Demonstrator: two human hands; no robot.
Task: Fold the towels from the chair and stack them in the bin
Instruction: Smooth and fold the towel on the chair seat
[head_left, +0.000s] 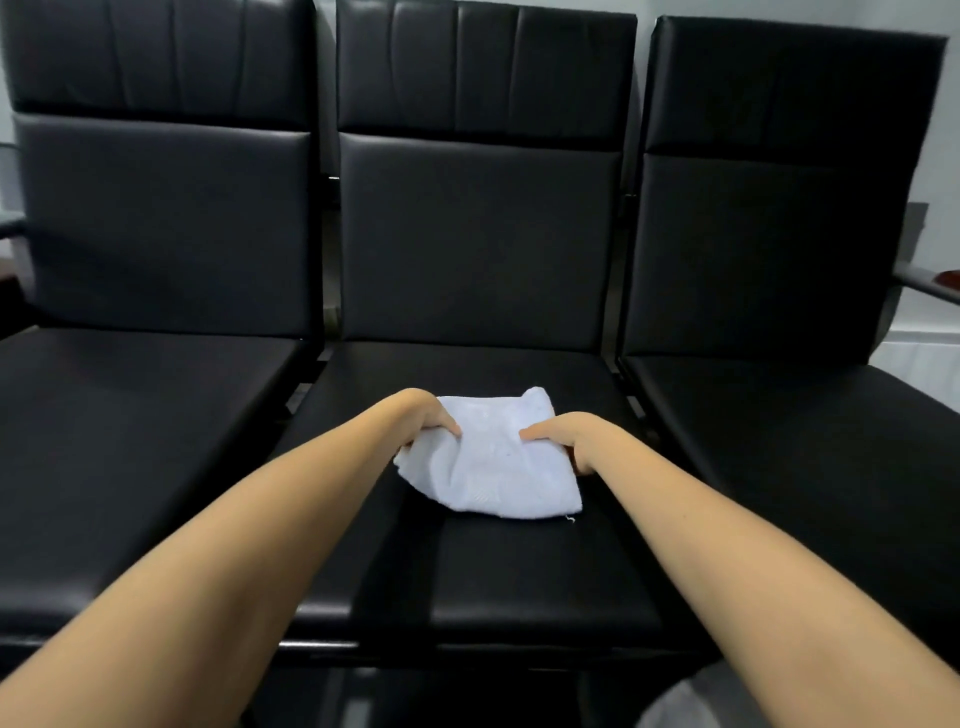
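Note:
A small white towel (491, 462) lies partly folded on the seat of the middle black chair (519, 571). My left hand (428, 418) grips the towel's left edge, thumb on top and fingers curled under the cloth. On the opposite side my right hand (563, 436) pinches the right edge the same way. Both forearms reach in from the bottom of the view. No bin is in view.
Black padded chairs stand on either side, the left chair (130, 415) and the right chair (805, 415), close against the middle one. A metal armrest (924, 283) juts out at the far right. A pale blurred shape (675, 701) shows at the bottom edge.

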